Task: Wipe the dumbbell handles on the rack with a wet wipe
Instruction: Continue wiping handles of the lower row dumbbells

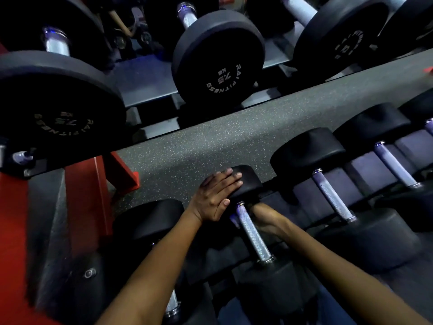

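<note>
Dumbbell handle (pixel 251 233) on the lower rack (pixel 365 165): left hand (pixel 216 197), fingers straight, steadies the far head; right hand (pixel 266 218) reaches beneath, finger state indeterminate, wipe unseen. Neighbouring handles (pixel 332 194) presumably remain.

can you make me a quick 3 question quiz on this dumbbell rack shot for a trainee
1. True or false: the left hand lies flat, fingers straight, on the far black head of the dumbbell being cleaned.
2. Where is the right hand? A) on the floor B) beside and under the knurled handle C) on the upper rack
3. Fill in: the weight printed on the middle upper dumbbell reads ___ kg.

Key
1. True.
2. B. Its fingers are hidden behind the handle, so no wipe can be seen.
3. 7.5
</note>
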A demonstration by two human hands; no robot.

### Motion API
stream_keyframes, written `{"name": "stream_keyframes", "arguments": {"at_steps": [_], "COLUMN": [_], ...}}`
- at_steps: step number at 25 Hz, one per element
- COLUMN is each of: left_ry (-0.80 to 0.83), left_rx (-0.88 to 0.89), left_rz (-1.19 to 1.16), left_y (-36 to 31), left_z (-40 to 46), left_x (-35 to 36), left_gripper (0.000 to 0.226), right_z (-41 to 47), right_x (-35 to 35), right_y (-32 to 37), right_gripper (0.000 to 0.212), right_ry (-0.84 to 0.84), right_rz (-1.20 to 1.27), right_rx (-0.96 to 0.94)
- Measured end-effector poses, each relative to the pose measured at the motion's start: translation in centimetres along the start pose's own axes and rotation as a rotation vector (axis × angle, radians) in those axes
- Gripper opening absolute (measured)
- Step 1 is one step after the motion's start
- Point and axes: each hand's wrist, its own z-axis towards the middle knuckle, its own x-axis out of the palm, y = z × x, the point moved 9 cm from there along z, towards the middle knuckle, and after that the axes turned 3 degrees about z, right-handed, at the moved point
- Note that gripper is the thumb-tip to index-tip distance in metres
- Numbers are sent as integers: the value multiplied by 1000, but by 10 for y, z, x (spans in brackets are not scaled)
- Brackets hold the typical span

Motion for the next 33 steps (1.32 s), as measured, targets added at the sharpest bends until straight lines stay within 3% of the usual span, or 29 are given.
{"name": "stream_keyframes", "arguments": {"at_steps": [2, 5, 7, 9, 13, 16, 20, 23, 26, 29, 33], "left_ry": [-9, -15, -14, -13, 20, 24, -37, -48, -56, -74, -51], "left_rx": [4, 10, 8, 8, 12, 6, 34, 48, 71, 62, -214], "left_rz": [4, -3, -4, -15, -25, -30, -8, 9, -10, 18, 28], "left_y": [-1, 1, 0, -1, 1, -2, 0, -3, -1, -6, -7], "left_z": [-1, 1, 2, 0, 2, -1, 2, 0, 3, -2, 1], "left_x": [0, -2, -2, -1, -1, -3, -2, -2, -2, 1, 5], "left_gripper": [52, 52, 52, 52, 53, 51, 49, 48, 48, 45, 45], "right_z": [-4, -3, -4, -8, -17, -20, -18, -19, -35, -59, -100], "right_x": [4, -8, -1, -1, 3, 14, 0, -4, -15, -21, -51], "right_y": [7, 9, 7, 11, 35, 32, 43, 35, 29, 33, 40], "right_gripper": [33, 31, 30, 33, 29, 33, 30, 33, 37, 12, 24], "right_ry": [-22, -221, -191, -127, -168, -141, -309, -360, -524, -624, -707], "right_rz": [343, 292, 326, 235, 82, -63, -335, -310, -350, -403, -333], "right_rx": [69, 56, 73, 42, -94, -90, -172, -234, -259, -355, -361]}}
